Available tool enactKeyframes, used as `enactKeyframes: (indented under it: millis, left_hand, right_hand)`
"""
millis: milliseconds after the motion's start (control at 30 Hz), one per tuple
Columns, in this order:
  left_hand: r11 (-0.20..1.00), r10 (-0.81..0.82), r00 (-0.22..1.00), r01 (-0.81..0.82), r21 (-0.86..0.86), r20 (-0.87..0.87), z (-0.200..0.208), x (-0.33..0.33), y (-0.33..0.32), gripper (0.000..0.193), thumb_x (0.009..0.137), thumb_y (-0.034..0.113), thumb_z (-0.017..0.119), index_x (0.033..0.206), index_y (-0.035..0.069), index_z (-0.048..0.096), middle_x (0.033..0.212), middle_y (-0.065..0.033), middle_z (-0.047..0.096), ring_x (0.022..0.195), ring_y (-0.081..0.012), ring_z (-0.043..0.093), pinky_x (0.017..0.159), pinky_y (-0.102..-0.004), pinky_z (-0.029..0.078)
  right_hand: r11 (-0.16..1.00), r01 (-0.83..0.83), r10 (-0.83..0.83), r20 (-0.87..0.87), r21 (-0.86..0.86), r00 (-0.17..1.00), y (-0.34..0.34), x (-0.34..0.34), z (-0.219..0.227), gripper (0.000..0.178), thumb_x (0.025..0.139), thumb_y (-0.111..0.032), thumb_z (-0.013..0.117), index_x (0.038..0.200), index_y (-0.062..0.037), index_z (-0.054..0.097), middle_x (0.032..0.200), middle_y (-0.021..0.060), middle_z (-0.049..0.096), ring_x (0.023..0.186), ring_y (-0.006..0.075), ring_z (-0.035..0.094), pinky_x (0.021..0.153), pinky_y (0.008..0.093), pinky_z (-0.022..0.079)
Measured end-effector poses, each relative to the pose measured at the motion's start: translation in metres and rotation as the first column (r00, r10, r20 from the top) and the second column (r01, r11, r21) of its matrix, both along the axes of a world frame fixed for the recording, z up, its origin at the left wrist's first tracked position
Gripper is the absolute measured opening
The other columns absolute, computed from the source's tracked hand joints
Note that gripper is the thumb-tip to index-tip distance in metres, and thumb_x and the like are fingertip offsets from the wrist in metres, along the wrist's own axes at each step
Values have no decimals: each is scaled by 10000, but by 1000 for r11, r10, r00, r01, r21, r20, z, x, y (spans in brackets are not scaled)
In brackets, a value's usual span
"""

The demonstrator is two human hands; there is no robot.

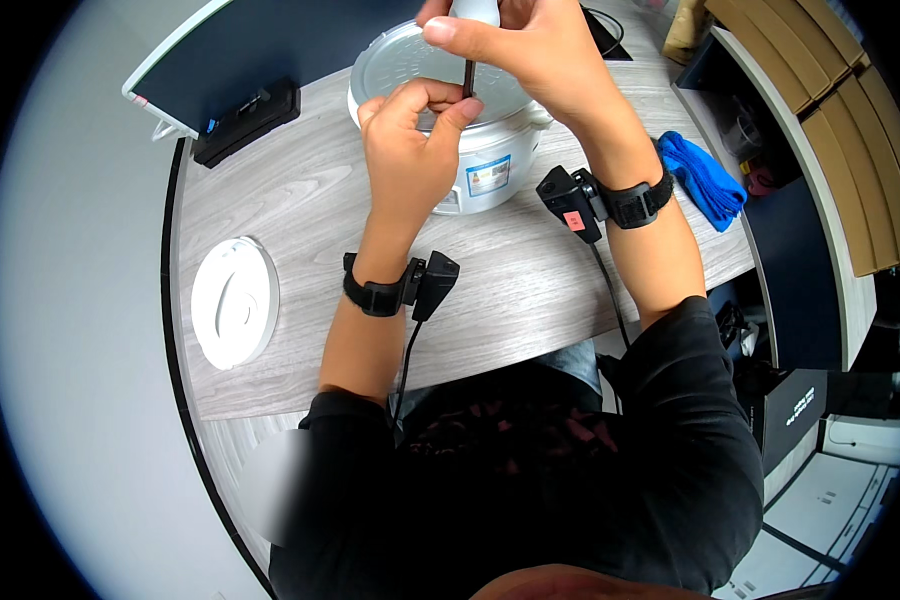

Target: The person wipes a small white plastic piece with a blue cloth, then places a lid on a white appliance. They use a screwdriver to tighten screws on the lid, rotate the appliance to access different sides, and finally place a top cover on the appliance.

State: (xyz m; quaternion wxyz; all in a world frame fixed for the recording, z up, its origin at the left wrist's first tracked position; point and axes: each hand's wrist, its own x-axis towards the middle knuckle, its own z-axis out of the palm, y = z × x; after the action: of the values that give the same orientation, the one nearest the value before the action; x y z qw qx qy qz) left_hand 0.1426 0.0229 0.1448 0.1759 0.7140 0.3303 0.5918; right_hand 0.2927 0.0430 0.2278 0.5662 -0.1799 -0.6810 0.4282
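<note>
A white rounded object [477, 10] with a thin dark shaft [469, 78] stands upright at the top of the view, partly cut off by the edge; its exact kind does not show. My right hand [540, 60] is closed round the white part. Lower down, my left hand [410, 135] pinches the shaft's bottom end between thumb and fingers. Both hands are above a white round pot-like appliance [480, 165], which has a greyish see-through top [395, 65] and a coloured label on its side. What lies under the left fingertips is hidden.
On the grey wood-grain table [310, 230], a white round lid-like piece [236, 300] lies at the left. A black case [250, 120] sits by a dark panel [310, 35]. To the right are a blue cloth [703, 180], a shelf [820, 170] and cardboard boxes [850, 150]. Cables trail from both wrist devices.
</note>
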Motion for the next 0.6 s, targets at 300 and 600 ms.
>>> enactKeyframes:
  millis: [300, 600]
  left_hand:
    - [992, -93, 991, 85, -88, -97, 5, -8, 0, 188, 954, 221, 611, 938, 87, 743, 842, 18, 744, 788, -117, 626, 895, -332, 333]
    - [993, -118, 984, 116, 24, 136, 6, 0, 1, 126, 847, 154, 756, 908, 43, 752, 832, -45, 736, 723, -136, 648, 642, -278, 450]
  right_hand:
    - [978, -186, 182, -44, -90, 982, 11, 16, -1, 396, 864, -31, 723, 1221, 18, 558, 1062, 80, 667, 943, 111, 634, 828, 247, 516]
    - [990, 135, -138, 85, 29, 987, -10, -3, 8, 417, 791, -48, 812, 1133, -1, 580, 949, -1, 597, 819, 43, 554, 691, 198, 475]
